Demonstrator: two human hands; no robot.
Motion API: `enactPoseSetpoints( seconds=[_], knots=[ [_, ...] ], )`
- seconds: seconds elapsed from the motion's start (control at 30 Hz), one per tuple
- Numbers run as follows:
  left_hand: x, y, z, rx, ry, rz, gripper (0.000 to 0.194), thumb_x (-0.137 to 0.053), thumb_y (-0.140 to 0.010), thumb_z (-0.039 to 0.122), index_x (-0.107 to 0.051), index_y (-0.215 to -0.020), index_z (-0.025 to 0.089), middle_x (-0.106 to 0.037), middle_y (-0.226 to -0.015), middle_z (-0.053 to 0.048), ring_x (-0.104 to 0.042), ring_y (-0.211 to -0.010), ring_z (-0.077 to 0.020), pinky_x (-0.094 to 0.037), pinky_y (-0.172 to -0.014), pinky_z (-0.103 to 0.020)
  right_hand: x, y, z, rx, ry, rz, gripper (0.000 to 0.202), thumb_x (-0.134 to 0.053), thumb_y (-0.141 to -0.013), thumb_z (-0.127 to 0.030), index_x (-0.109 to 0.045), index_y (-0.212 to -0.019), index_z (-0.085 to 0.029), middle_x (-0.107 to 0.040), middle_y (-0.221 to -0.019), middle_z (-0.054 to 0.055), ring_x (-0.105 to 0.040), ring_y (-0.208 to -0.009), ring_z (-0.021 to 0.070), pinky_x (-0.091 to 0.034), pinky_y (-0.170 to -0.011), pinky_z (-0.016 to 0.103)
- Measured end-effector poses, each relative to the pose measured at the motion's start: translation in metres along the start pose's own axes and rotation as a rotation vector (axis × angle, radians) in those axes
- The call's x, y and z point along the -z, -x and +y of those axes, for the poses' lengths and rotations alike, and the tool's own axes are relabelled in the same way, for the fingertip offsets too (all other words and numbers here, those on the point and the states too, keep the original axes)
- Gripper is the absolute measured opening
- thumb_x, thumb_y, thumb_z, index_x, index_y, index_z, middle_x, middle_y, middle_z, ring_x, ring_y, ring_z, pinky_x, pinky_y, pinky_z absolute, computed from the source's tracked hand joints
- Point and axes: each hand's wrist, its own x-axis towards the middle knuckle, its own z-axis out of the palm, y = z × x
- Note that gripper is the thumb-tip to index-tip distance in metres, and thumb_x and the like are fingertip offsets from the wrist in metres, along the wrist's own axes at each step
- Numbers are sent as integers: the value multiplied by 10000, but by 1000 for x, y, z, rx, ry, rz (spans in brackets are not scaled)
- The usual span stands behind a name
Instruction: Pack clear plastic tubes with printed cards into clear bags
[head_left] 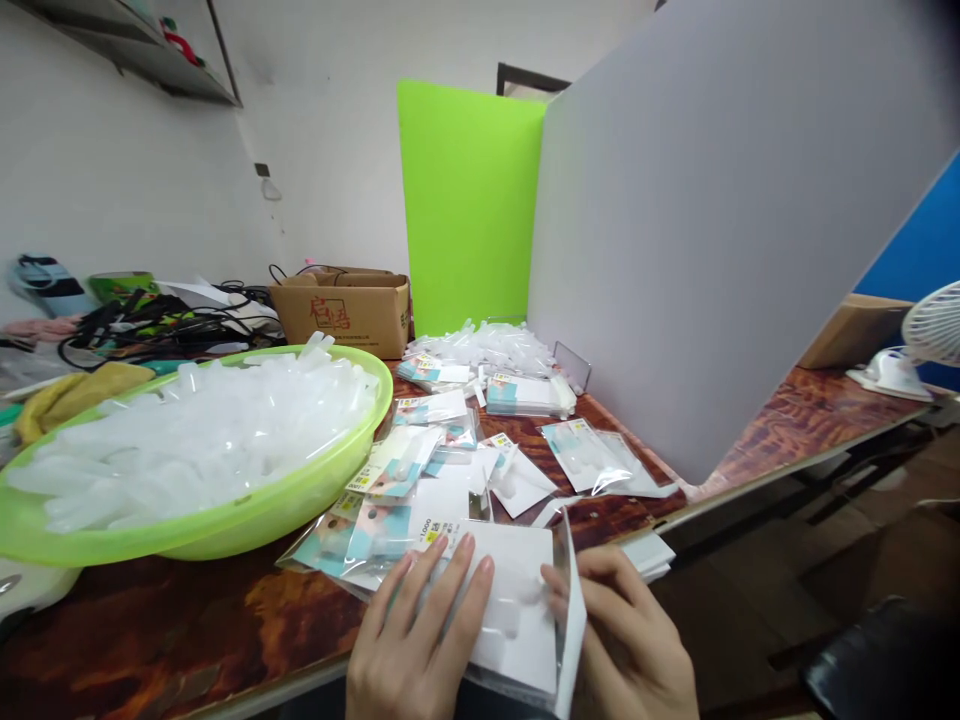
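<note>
My left hand [424,630] lies with fingers stretched out over a clear plastic bag [517,655] at the table's front edge. Inside the bag are a white card and a translucent white plastic piece. The fingers of my right hand [626,630] are closed at the bag's right side, where a raised flap with a white strip [574,620] stands up; their tips are partly behind the film. Under and beyond my left hand, filled bags with blue-and-pink printed cards [394,460] overlap in a loose pile.
A green basin [315,510] heaped with translucent plastic pieces [217,430] stands at left. Further back are more pieces [480,348], stacked packs [525,395] and a cardboard box [341,315]. A grey partition [675,220] rises at right, with two bags [596,455] near its foot.
</note>
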Motion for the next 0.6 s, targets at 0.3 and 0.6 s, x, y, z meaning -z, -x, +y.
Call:
enactPoseSetpoints(
  seconds=[0.3, 0.6],
  knots=[
    [-2, -6, 1, -88, 85, 46, 336, -376, -920, 116, -620, -1150, 131, -668, -1147, -87, -519, -1183, -265, -400, -952, -396, 21, 1, -7, 131, 198, -327, 421, -493, -847, -159, -586, -1237, -288, -585, -923, 70, -615, -780, 160, -533, -683, 257],
    [-25, -4, 7, -114, 172, 272, 286, -392, -915, 132, -666, -996, 151, -729, -986, -44, -513, -1207, -207, -388, -1009, -327, 25, 14, -3, 123, 307, -256, 356, -550, -841, -240, -629, -1179, -321, -606, -871, 48, -611, -703, 146, -539, -635, 223]
  ],
)
